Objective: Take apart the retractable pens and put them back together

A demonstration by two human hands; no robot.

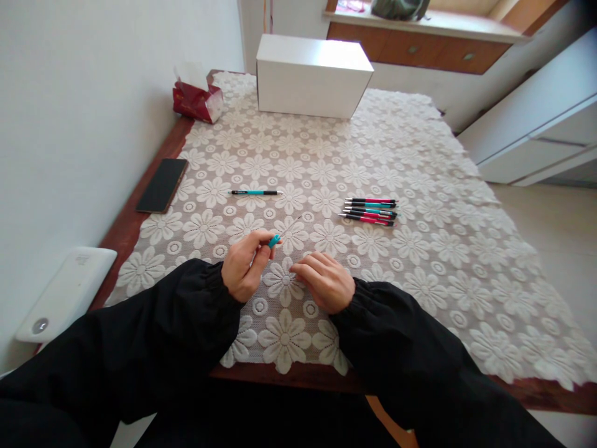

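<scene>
On the near side of the lone pen (255, 193), the left hand (245, 266) pinches a teal barrel (275, 241), best done lightly and steadily to spare its thin rod (292, 223), while the right hand (327, 281) curls to that pen's near right, its grip impossible to tell.

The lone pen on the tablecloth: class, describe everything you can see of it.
The pen is slim and straight, plastic-looking, with a teal middle between black sections and a silvery tip pointing right. Lying flat, crosswise on the lace tablecloth, it touches nothing else. Any markings are too small to read.
</scene>
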